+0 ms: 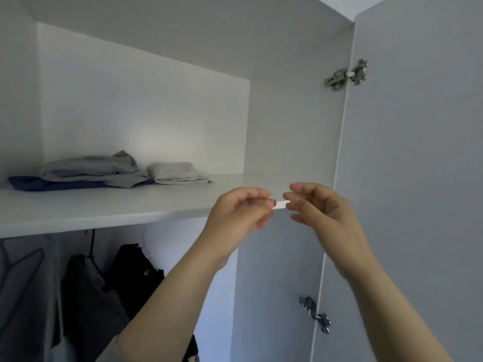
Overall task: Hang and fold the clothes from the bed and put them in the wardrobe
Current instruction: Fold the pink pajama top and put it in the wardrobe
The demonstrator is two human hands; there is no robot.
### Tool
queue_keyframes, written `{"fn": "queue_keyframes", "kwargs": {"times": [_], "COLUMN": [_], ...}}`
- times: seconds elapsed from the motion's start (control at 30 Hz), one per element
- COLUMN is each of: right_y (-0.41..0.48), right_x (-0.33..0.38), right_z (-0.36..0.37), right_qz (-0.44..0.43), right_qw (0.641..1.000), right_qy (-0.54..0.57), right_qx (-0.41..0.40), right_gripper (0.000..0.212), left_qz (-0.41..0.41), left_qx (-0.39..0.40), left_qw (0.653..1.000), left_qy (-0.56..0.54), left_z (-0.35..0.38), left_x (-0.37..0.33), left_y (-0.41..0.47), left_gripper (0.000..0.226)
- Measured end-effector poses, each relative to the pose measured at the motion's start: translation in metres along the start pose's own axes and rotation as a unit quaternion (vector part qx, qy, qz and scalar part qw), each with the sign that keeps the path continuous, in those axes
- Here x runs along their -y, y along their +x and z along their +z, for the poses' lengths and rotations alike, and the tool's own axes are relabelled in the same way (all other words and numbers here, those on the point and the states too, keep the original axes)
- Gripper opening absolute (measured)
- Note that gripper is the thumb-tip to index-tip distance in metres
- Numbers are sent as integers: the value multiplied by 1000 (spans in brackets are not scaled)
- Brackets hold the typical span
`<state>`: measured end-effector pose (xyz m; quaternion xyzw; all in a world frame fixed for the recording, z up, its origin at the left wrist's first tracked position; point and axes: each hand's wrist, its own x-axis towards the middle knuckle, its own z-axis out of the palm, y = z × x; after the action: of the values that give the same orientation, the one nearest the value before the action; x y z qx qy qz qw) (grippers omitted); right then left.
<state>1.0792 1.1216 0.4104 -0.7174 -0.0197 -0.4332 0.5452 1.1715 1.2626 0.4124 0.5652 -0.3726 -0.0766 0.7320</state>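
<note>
Both of your hands are up at the front edge of the wardrobe shelf (104, 207). Left hand (240, 210) and right hand (322, 207): fingers loosely curled, tips nearly meeting, nothing held.

Folded clothes lie further back on the shelf, to the left of both hands:
- grey stack (88, 169) on a blue garment (31, 184)
- beige folded piece (177, 173) just beside them, on their right

Their long axes run along the shelf. Your left hand is nearer, so probably the one for any straightening.

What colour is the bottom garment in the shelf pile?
Dark blue garment, clearest in head view.
</note>
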Motion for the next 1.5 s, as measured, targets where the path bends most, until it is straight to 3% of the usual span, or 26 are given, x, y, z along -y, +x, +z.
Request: {"fn": "queue_keyframes", "kwargs": {"times": [0.27,0.43,0.8,0.9,1.2,1.5], "right_y": [-88,-141,-233,-253,-298,-328], "right_x": [10,27,22,14,6,-4], "right_z": [-110,-172,-270,-287,-305,-301], "right_qz": [2,15,76,103,138,157], "right_qw": [987,974,944,926,843,777], "right_qy": [41,33,3,-22,-107,-162], "right_qx": [-157,-225,-321,-361,-508,-587], "right_gripper": [18,40,34,19,21,21], "left_qz": [-3,-16,-76,-95,-128,-164], "left_qx": [31,78,160,198,341,459], "left_qw": [985,981,972,963,918,857], "left_qy": [-167,-175,-152,-154,-155,-168], "left_z": [119,190,297,320,362,396], "left_x": [35,50,106,118,145,176], "left_y": [-52,-87,-140,-145,-139,-147], "left_gripper": [15,16,18,16,15,14]}}
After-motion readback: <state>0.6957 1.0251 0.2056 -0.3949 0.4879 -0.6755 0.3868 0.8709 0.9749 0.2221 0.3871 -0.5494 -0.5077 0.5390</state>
